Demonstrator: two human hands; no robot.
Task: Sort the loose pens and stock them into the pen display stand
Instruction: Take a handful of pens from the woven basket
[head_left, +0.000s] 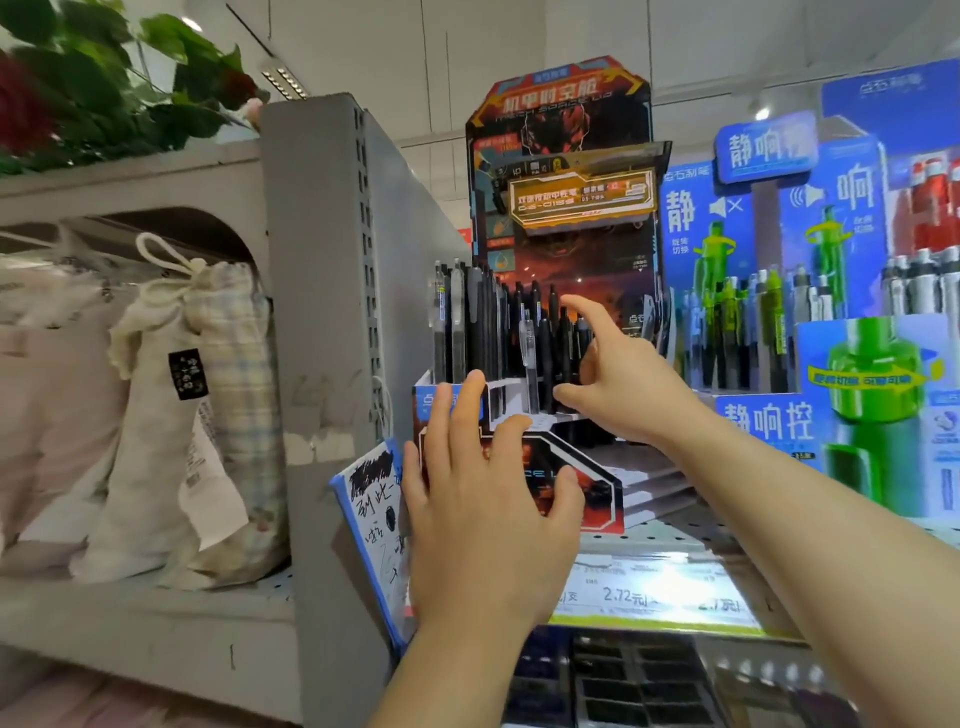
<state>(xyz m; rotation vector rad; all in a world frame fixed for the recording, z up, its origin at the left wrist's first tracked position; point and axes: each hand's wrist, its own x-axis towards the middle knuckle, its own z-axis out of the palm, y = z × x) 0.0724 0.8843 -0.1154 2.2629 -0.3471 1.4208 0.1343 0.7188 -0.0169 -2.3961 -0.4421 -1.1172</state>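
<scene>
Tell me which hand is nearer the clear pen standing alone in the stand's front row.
Right. The right hand reaches in beside the clear pen, thumb just right of it. The left hand is spread lower, over the pen display stand front.

A pen display stand (566, 332) with dark red-and-black artwork sits on a shelf (691, 540), its slots holding upright black pens (545, 332) and one clear pen (529, 358). The left hand (483, 499) lies with fingers spread against the stand's front. The right hand (613, 379) reaches among the pens, fingers extended. A blue pen display (831, 291) stands just beside it; cloth bags (171, 415) sit on the left.
</scene>
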